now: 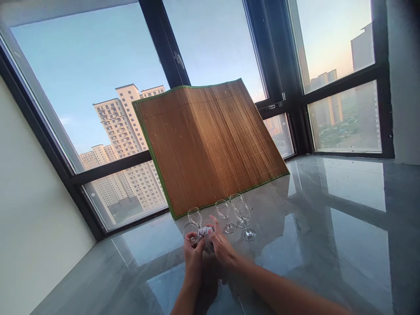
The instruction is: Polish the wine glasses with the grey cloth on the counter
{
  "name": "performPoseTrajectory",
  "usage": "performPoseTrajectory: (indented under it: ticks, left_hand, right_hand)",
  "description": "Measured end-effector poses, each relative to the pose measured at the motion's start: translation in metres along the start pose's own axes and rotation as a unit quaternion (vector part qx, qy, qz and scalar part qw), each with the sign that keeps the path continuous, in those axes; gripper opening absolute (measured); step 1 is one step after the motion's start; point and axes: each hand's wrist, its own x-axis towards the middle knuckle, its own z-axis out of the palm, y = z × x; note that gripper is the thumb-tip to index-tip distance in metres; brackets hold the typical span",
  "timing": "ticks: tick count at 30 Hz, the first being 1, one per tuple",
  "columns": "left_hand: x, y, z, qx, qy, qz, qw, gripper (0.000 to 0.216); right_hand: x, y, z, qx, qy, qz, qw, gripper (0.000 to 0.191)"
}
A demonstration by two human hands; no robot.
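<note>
My left hand is closed around a clear stemmed wine glass, its round rim tipped toward me. Against it, my right hand grips a small whitish bunched cloth, with the index finger raised. The fingers partly hide the stem and foot of the held glass. Just behind my left hand is another wine glass, its lower part covered. To the right of my hands stand more upright glasses: one glass, a nearer, larger-looking glass, and a partly hidden glass behind that one.
A brown bamboo mat with green edging leans upright behind the glasses, against the dark window frame. The glossy grey marble-look surface reflects the windows. A white wall borders the left side.
</note>
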Motion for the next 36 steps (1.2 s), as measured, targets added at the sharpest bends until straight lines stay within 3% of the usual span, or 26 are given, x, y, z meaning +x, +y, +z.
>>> performPoseTrajectory:
  ticks: [6, 13, 18, 26, 32, 36]
  left_hand:
    - [-0.008, 0.011, 0.008, 0.026, 0.001, 0.079, 0.997, 0.036]
    - [-0.006, 0.01, 0.004, 0.039, 0.047, 0.069, 0.996, 0.036]
    - [-0.006, 0.011, 0.006, 0.026, 0.035, 0.051, 0.998, 0.042]
    - [-0.016, 0.029, 0.011, 0.006, 0.003, -0.006, 1.0, 0.05]
    - [-0.015, 0.031, 0.005, 0.081, 0.048, 0.006, 0.996, 0.046]
    - [-0.013, 0.025, 0.006, 0.081, 0.031, 0.015, 0.996, 0.046]
  right_hand:
    - [0.012, 0.009, -0.003, -0.095, 0.039, -0.034, 0.994, 0.08]
    - [-0.004, -0.001, -0.002, -0.136, -0.109, -0.058, 0.983, 0.085]
    - [-0.006, -0.01, -0.006, -0.179, -0.11, -0.077, 0.975, 0.095]
    - [0.005, 0.007, -0.011, -0.22, -0.028, -0.128, 0.967, 0.072]
    - [0.006, -0.01, -0.016, -0.236, -0.011, -0.146, 0.961, 0.056]
    - [0.006, -0.018, -0.016, -0.233, -0.007, -0.147, 0.961, 0.047]
